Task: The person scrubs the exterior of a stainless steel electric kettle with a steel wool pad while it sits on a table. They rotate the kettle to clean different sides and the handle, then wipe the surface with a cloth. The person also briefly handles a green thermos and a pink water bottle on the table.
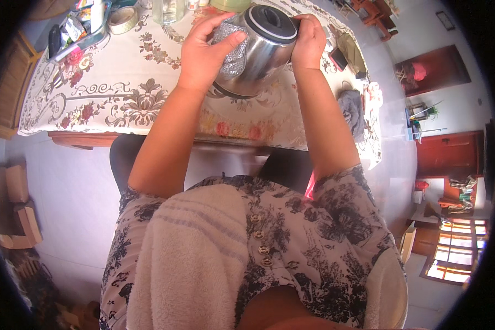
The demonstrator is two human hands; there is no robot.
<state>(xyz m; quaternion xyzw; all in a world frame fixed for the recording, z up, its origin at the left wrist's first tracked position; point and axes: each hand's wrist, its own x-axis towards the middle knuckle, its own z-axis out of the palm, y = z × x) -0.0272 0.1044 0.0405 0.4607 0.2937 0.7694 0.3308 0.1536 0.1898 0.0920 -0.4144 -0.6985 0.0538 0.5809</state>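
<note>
Head view shows a big bench (113,58) under a cream cover with brown curls and red flowers. A round, shiny silver metal pot (267,61) is over the bench, between the two hands; I can't tell if its bottom touches the cover. The left hand (202,55) is half bent, with its thumb on a crinkly silver pad (232,52), and it holds the pad to the pot's left side. The right hand (309,47) is curled up tight at the pot's top right side and seems to hang on to it, but its fingertips are hidden. I think the work has begun, since the pot is held and the pad is already on its side. How much is left, I can't tell, because the back of the pot is out of sight. The pot looks smooth and bright, with light and dark stripes where it shines, and I can see no big dirty spots. Its round black lid (270,23) is on, with a little grip across the middle.
</note>
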